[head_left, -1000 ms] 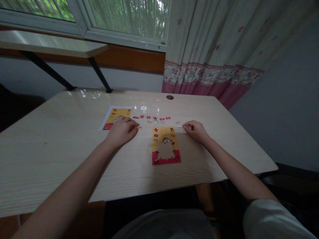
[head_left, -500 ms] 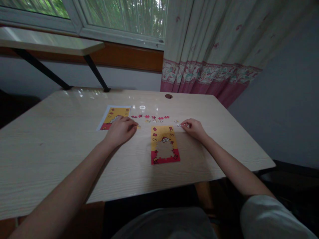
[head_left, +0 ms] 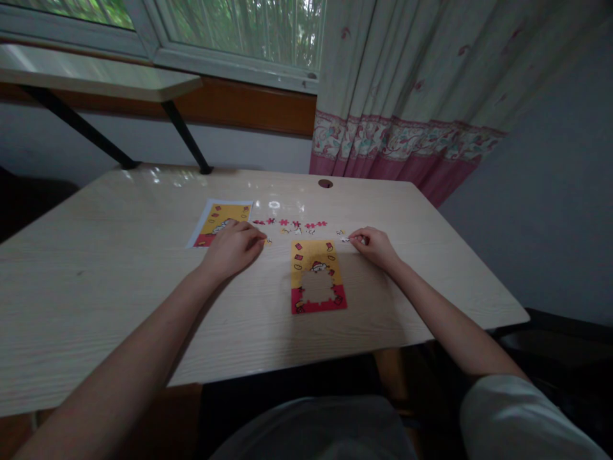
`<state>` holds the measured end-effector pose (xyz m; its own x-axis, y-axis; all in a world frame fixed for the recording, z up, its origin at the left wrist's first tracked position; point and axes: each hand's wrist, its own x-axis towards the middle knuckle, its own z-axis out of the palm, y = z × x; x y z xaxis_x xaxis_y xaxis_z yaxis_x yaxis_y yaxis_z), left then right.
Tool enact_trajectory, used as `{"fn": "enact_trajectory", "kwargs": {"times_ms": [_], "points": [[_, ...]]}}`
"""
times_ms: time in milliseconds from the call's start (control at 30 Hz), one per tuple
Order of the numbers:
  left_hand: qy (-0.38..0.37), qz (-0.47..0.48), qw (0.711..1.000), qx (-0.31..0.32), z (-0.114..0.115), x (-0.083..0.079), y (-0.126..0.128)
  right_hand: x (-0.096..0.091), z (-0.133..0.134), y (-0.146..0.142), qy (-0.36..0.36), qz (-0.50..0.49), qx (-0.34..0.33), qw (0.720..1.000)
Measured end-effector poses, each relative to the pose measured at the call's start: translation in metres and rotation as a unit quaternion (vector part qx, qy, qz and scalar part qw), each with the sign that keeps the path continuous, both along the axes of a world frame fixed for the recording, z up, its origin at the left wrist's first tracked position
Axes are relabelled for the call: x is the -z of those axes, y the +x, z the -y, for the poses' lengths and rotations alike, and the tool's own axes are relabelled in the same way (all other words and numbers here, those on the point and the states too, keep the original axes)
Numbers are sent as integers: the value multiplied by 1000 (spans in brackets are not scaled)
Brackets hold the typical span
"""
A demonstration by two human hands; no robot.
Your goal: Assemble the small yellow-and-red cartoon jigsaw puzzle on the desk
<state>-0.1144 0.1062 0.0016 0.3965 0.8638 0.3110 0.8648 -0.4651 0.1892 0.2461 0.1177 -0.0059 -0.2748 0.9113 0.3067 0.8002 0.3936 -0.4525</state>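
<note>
A partly filled jigsaw puzzle (head_left: 319,248) in yellow and red lies on the table, with a jagged gap in its lower middle. To its left, my left hand (head_left: 235,246) is closed in a pinch at a small yellow and white puzzle piece (head_left: 268,241). My right hand (head_left: 376,248), on the other side, pinches a whitish puzzle piece (head_left: 345,239) between thumb and finger. Beyond the puzzle, several red puzzle pieces (head_left: 284,223) form a row, with a few pale ones nearer. A printed reference picture (head_left: 230,212) is partly covered by my left hand.
The wooden table (head_left: 119,275) spreads widely to both sides. At the back left, a raised shelf (head_left: 110,80) stands on black supports. A round cable hole (head_left: 325,184) is near the table's far edge. A curtain (head_left: 383,140) hangs behind it.
The view has shifted very slightly. Both hands stay at the same pieces, and the puzzle and the loose pieces keep their places.
</note>
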Motion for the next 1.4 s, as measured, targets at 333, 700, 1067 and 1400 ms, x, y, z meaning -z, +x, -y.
{"fn": "enact_trajectory", "kwargs": {"times_ms": [333, 700, 1067, 1400], "points": [[-9, 1, 999, 52, 5, -5, 5, -1, 0, -1, -9, 1, 9, 1000], [-11, 2, 994, 113, 16, -12, 19, 3, -3, 0, 8, -6, 2, 1000], [-27, -19, 990, 138, 21, -13, 28, 8, -18, -4, 22, 3, -54, 998], [-19, -22, 987, 157, 19, -10, 27, -2, -24, 10, 35, 80, 28, 996]]}}
